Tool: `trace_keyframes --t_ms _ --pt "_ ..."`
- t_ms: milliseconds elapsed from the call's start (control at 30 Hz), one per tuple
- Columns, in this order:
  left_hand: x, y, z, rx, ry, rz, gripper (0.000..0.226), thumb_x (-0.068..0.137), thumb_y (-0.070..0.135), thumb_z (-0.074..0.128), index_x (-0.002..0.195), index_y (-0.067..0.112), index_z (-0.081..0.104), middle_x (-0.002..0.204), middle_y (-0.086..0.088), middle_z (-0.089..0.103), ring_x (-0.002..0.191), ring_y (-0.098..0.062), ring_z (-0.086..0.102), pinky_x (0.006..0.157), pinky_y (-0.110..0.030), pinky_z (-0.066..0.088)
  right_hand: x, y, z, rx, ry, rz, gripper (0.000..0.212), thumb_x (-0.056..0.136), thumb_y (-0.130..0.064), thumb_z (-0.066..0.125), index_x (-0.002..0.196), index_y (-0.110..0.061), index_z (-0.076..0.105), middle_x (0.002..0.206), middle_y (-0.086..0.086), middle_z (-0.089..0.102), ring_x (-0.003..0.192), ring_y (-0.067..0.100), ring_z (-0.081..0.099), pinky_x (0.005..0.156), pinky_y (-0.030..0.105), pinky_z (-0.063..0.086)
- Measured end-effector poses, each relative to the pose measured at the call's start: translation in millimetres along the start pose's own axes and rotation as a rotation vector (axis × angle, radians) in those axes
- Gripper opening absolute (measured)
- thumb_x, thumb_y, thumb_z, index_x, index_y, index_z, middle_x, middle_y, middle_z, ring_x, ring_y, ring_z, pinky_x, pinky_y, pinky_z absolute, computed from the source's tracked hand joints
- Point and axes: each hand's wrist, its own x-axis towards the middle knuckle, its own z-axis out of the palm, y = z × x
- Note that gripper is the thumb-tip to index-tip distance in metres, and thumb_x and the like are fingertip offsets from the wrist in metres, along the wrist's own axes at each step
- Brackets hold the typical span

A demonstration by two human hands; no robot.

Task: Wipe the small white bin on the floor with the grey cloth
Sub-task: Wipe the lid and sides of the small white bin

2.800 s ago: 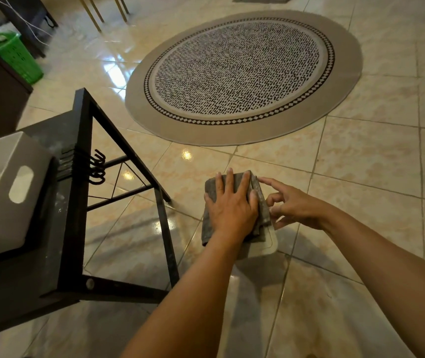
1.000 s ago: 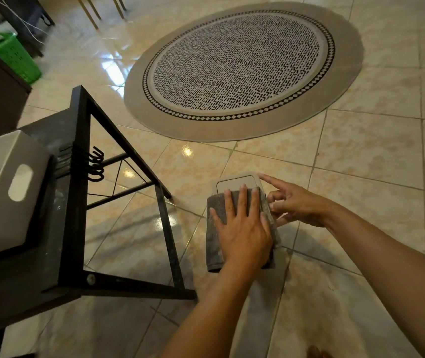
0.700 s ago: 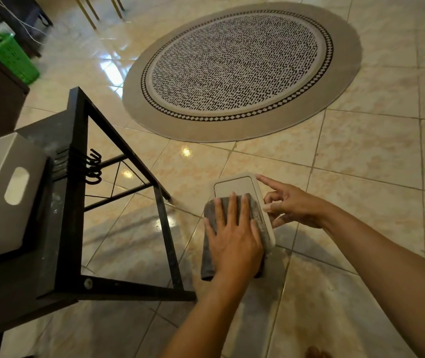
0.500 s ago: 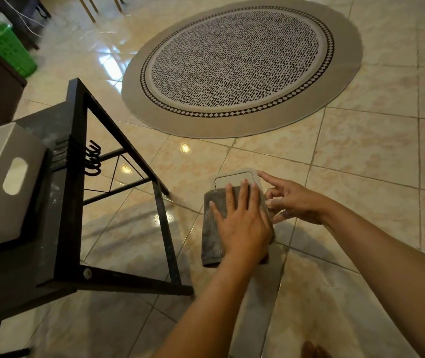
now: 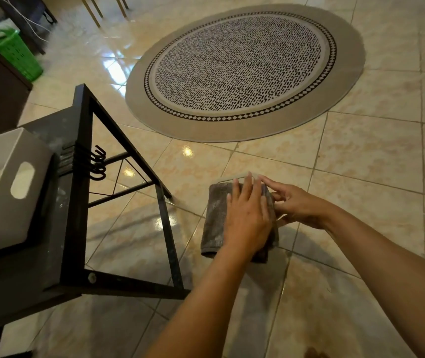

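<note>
The small white bin [image 5: 228,177] lies on the tiled floor, almost wholly covered by the grey cloth [image 5: 215,218]; only its far edge shows. My left hand [image 5: 247,215] presses flat on the cloth, fingers stretched toward the bin's far end. The cloth's left part hangs down past the bin to the floor. My right hand [image 5: 296,202] rests against the bin's right side, with its fingertips on the top edge beside my left hand.
A black metal rack [image 5: 82,177] with hooks [image 5: 97,164] stands close on the left and carries a larger white bin [image 5: 7,189] with a handle cutout. A round patterned rug [image 5: 242,71] lies beyond. A green basket [image 5: 15,52] sits at the far left.
My left hand has slid the cloth back and forth over the bin. It now sits further toward the far end, covering more of the top. My right hand has stayed at the bin's side.
</note>
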Motion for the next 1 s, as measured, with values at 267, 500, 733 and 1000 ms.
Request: trace_keyframes --t_ms 267,500,733,1000 --pt "-24.5 -50.7 16.3 0.169 0.08 -0.032 0.069 0.097 0.06 0.022 0.155 0.033 -0.004 0.162 0.003 -0.019 0.143 -0.021 -0.032 0.118 -0.049 -0.011 0.7 2.3 0.3 0.043 -0.027 0.018 0.087 0.092 0.002 0.062 0.153 -0.042 0.019 0.13 0.015 0.063 0.094 0.026 0.069 0.07 0.035 0.061" --pt "12.6 -43.4 5.7 0.218 0.043 -0.104 0.062 0.099 0.056 0.018 0.153 0.04 -0.008 0.162 0.005 -0.019 0.144 -0.023 -0.029 0.117 -0.055 -0.009 1.0 0.1 4.8 0.038 -0.021 -0.022 0.072 0.092 0.001 0.06 0.141 -0.047 0.039 0.125 0.017 0.065 0.104 0.036 0.07 0.075 0.039 0.061" --pt "-33.1 -28.0 26.8 0.263 0.038 -0.1 0.064 0.094 0.067 0.015 0.149 0.05 -0.013 0.158 0.004 -0.03 0.141 -0.026 -0.035 0.111 -0.057 -0.018 0.2 5.5 2.9 -0.009 -0.005 -0.002 0.082 0.092 0.002 0.059 0.152 -0.041 0.027 0.124 0.007 0.066 0.104 0.026 0.07 0.07 0.033 0.06" --pt "30.0 -33.3 2.0 0.176 0.012 -0.158 0.06 0.097 0.052 0.024 0.151 0.049 -0.005 0.164 0.002 -0.014 0.146 -0.026 -0.024 0.113 -0.062 -0.005 4.0 4.5 1.9 -0.006 0.009 -0.008 0.085 0.091 0.004 0.06 0.154 -0.039 0.023 0.097 0.024 0.057 0.088 0.032 0.071 0.074 0.041 0.062"
